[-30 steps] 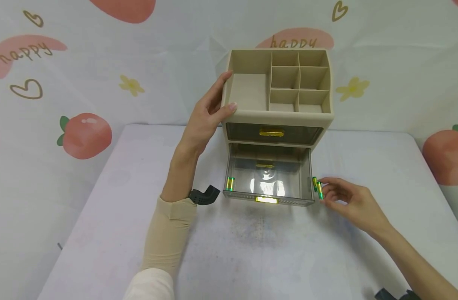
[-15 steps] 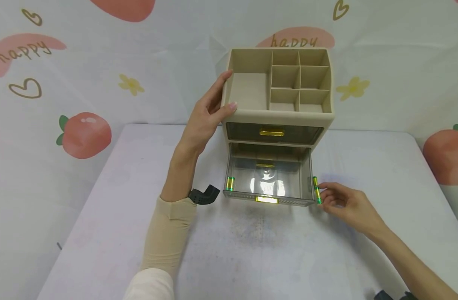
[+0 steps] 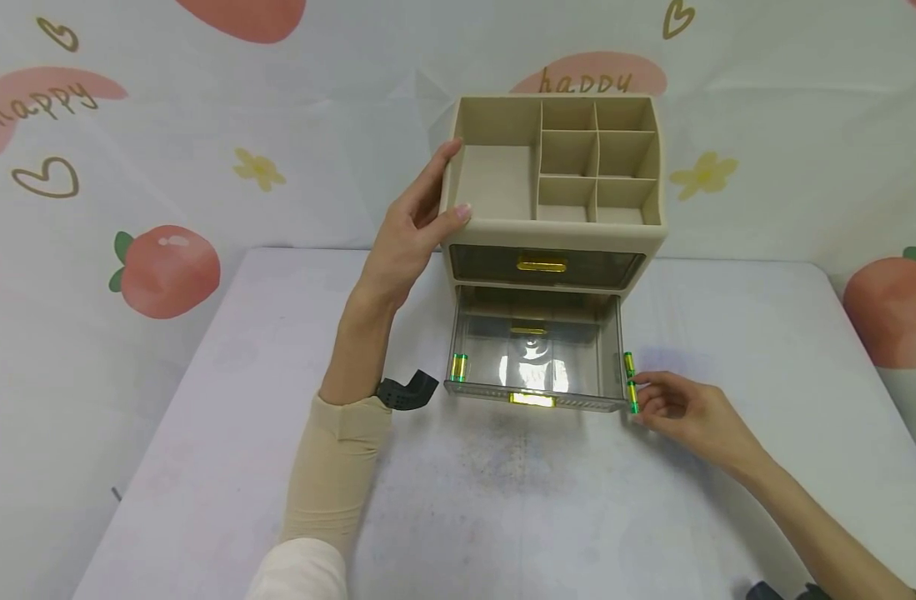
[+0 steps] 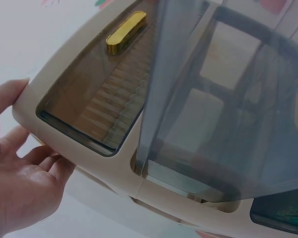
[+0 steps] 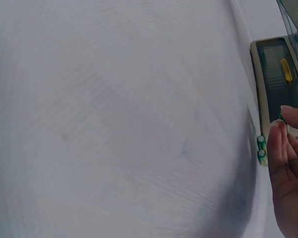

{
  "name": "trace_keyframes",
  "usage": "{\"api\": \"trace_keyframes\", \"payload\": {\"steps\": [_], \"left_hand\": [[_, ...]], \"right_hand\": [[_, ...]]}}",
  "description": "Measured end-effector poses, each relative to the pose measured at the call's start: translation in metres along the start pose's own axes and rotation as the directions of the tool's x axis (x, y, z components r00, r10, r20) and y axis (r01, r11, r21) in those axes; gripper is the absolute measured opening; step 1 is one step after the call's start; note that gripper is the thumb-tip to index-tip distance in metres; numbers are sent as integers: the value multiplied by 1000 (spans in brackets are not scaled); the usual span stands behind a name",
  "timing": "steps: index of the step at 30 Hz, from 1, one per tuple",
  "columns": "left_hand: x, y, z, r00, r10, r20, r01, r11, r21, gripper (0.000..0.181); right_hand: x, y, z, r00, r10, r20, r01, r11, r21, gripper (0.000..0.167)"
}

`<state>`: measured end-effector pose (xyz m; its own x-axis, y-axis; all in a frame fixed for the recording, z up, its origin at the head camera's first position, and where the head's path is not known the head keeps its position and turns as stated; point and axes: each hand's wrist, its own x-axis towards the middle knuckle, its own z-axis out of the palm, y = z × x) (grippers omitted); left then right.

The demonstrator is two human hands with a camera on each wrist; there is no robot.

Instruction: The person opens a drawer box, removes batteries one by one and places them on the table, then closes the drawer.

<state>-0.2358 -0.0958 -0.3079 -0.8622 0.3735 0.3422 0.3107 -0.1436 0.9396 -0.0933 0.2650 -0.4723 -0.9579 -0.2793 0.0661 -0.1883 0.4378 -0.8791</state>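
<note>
My left hand (image 3: 405, 242) grips the left side of a beige desktop organizer (image 3: 495, 183), thumb on its front edge. A clear drawer (image 3: 570, 350) is pulled out below a closed upper drawer (image 3: 476, 265). Beside the drawer's right wall, my right hand (image 3: 690, 421) pinches a green-and-gold battery (image 3: 633, 400) between thumb and fingertips. Another battery (image 3: 628, 363) shows just behind it, almost in line. Two similar batteries (image 3: 458, 367) appear at the drawer's front left corner; whether inside or seen through it, I cannot tell. The right wrist view shows two batteries (image 5: 261, 149) by the hand.
The organizer's top has one large compartment and several small ones. A lower drawer's gold handle (image 3: 528, 331) shows through the pulled-out drawer. The organizer stands on a white table (image 3: 518, 500) before a printed backdrop (image 3: 337, 125). A black wrist mount (image 3: 407, 390) sits on my left wrist.
My right hand has moved slightly left and nearer to me, bringing its battery almost in line with the one behind. The left hand keeps its hold on the organizer.
</note>
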Motion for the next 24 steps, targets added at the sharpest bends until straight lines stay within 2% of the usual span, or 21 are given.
{"api": "trace_keyframes", "payload": {"steps": [11,24], "left_hand": [[0,1,2,1000,-1,7,1,1000,0,66],[-1,2,1,1000,-11,-5,11,1000,-5,66]], "right_hand": [[1,9,5,999,40,21,-39,998,-44,40],[2,12,7,998,59,7,-58,993,-99,42]]}}
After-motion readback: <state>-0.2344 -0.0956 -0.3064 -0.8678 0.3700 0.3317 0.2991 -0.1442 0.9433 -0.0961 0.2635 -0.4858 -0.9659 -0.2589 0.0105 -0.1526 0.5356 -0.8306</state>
